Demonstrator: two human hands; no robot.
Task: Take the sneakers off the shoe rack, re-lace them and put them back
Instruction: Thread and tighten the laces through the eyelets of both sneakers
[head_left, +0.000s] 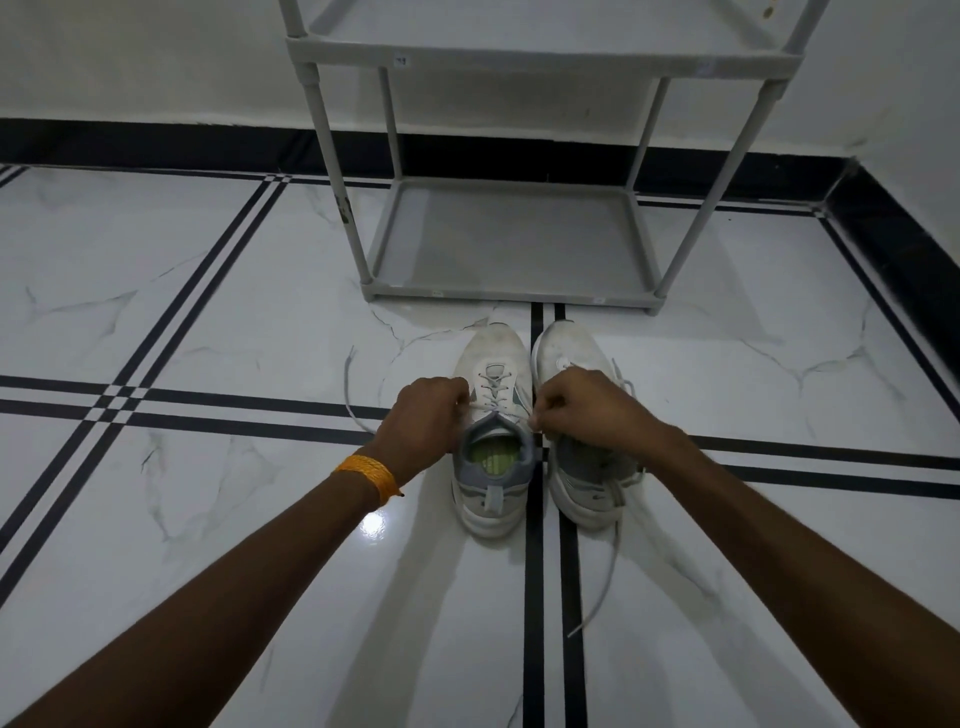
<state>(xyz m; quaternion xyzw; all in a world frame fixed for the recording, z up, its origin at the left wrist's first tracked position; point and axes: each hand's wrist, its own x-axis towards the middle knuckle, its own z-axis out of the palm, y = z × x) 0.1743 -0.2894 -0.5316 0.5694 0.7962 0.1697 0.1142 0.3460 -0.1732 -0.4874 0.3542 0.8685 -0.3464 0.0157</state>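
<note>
Floor-level, both hands (431, 410) pinch sneaker (493, 415) laces (480, 402).

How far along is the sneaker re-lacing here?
Done: both sneakers are off the shoe rack and stand on the floor. In hand: the left hand and right hand pull lace ends at the left sneaker. Left: the right sneaker, its lace loose, then returning both.

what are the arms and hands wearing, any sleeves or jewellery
Both forearms are bare, with no sleeves in view. The left hand has an orange band of wound thread or cord around the wrist, with a small dark tip at its lower edge. The right hand and its wrist show no band, watch or glove. No rings can be made out on the fingers of either hand.
</note>
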